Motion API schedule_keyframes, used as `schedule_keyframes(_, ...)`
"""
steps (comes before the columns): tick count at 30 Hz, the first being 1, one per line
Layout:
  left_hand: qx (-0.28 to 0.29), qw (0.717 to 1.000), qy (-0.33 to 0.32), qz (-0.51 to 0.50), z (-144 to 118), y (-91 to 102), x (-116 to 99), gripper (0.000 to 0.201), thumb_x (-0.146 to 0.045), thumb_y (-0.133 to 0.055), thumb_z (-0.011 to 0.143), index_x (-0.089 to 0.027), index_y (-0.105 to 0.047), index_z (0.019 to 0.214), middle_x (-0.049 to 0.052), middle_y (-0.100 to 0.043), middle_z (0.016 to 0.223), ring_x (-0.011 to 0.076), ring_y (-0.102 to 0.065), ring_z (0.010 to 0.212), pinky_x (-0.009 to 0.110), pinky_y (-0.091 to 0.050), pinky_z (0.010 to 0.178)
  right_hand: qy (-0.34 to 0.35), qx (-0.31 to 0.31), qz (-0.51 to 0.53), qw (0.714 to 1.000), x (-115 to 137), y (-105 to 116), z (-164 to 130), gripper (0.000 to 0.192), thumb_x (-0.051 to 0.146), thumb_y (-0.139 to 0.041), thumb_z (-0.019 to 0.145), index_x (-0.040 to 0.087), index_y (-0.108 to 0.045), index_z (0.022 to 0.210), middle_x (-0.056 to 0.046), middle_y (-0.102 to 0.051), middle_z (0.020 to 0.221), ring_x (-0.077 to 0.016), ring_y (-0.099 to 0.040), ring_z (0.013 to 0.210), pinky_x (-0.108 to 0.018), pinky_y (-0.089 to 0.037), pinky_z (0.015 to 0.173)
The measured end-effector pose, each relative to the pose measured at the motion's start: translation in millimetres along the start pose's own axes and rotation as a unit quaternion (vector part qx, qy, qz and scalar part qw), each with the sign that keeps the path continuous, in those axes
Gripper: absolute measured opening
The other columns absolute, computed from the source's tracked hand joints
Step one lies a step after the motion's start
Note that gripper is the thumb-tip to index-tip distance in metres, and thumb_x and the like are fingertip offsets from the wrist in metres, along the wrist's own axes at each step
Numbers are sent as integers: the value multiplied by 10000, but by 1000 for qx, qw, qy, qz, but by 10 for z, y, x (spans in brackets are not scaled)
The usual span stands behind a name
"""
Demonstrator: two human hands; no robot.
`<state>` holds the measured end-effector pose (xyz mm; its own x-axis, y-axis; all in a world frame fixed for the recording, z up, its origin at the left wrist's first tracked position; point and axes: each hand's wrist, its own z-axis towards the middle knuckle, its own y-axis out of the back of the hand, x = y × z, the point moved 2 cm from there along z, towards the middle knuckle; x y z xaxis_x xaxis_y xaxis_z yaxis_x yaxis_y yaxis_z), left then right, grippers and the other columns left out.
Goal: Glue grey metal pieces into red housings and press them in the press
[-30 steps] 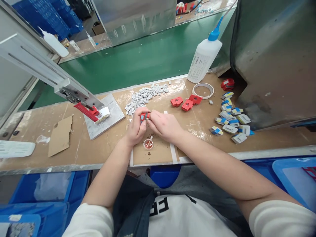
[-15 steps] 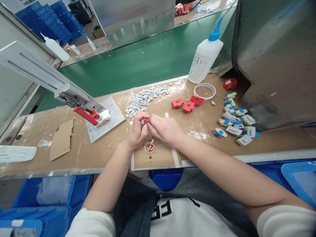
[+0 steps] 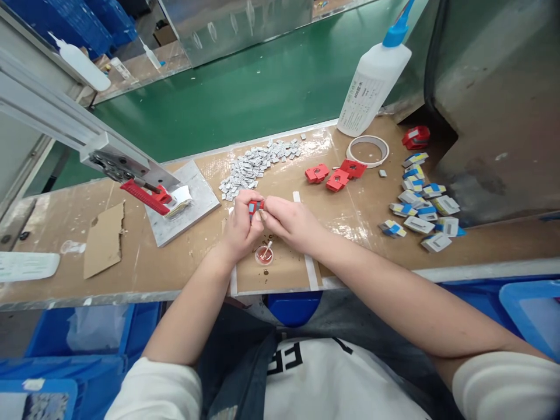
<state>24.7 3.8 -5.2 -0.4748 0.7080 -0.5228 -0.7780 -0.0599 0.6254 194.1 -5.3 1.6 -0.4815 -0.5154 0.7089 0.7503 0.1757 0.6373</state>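
The squeeze bottle [image 3: 374,87] stands well beyond your hands, at the bench's far edge, clear of trouble. Nearer, your left hand [image 3: 240,230] and right hand [image 3: 291,224] meet above the small glue dish [image 3: 264,255], both sets of fingertips clamped on the small red part [image 3: 255,206]. Drop a wrist and you could tip the dish; loosen your pinch and the part may fall into it.

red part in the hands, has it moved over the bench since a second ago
No. The red part sits between left hand and right hand, just beyond the small dish, as before.
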Motion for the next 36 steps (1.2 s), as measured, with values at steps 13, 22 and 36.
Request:
schedule_keyframes(13,-5,957,191,-218,155,-32,60,434,-549,-343,1104,-250,-606,1277,76,-673,1020,148,-616,631,301,-525,537,-23,-19,-43,999,-157,-12,106,388,438,-319,1124,208,-568,934,-52,-656,921,-195,-577,804,-300,-347,687)
schedule_keyframes(22,5,961,207,-186,134,-26,105,547,-667,-276,1076,-258,-612,1214,19,-596,785,137,-528,524,298,-450,475,-9,-32,-106,994,-135,-16,127,420,460,-285,1132,214,-589,980,-56,-666,934,-199,-582,788,-305,-305,652)
schedule_keyframes(36,-18,958,218,-184,91,-63,182,543,-657,-283,1085,-232,-559,890,4,-524,716,165,-493,611,318,-417,590,1,16,-114,993,-36,-61,93,404,443,-261,1133,212,-569,1015,-66,-665,947,-203,-580,772,-308,-302,639)
